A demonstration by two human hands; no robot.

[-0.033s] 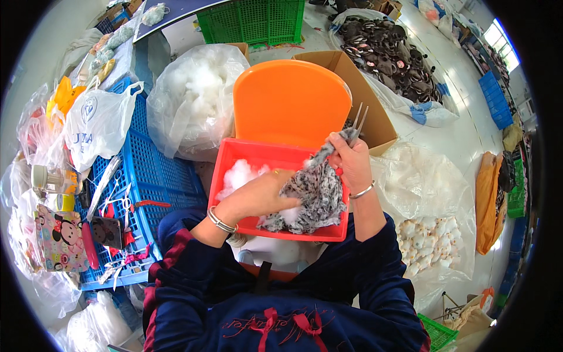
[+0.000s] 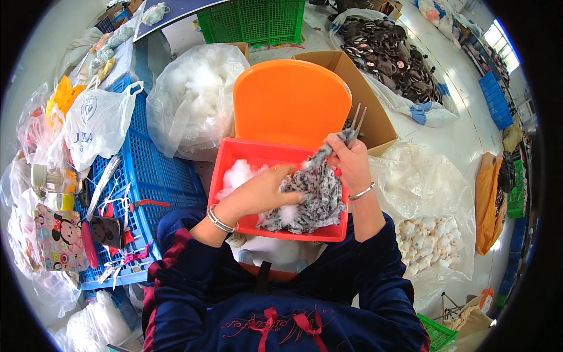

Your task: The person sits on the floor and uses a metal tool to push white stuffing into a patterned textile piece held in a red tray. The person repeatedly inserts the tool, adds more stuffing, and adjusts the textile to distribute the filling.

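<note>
My right hand (image 2: 350, 162) is closed round a pair of metal tweezers (image 2: 358, 123), prongs pointing up and away, and a grey-and-black plush piece (image 2: 319, 155) that hangs from the same grip. My left hand (image 2: 264, 190) is over the red bin (image 2: 281, 146), thumb and fingers apart, beside a heap of mottled plush pieces (image 2: 316, 199). White stuffing (image 2: 237, 176) lies at the bin's left, partly behind this hand. A small tuft of stuffing (image 2: 288, 215) rests on the plush below my left thumb.
An orange stool (image 2: 293, 100) stands behind the bin, with a cardboard box (image 2: 369, 111) to its right. At left are a bag of stuffing (image 2: 199, 88) and a blue crate (image 2: 161, 188) holding scissors and a phone. Small white pieces (image 2: 431, 243) lie on plastic at right.
My left fingers have drawn slightly back from the plush, and the thumb has risen a little. The tweezers' tips have shifted slightly left with my right hand.
</note>
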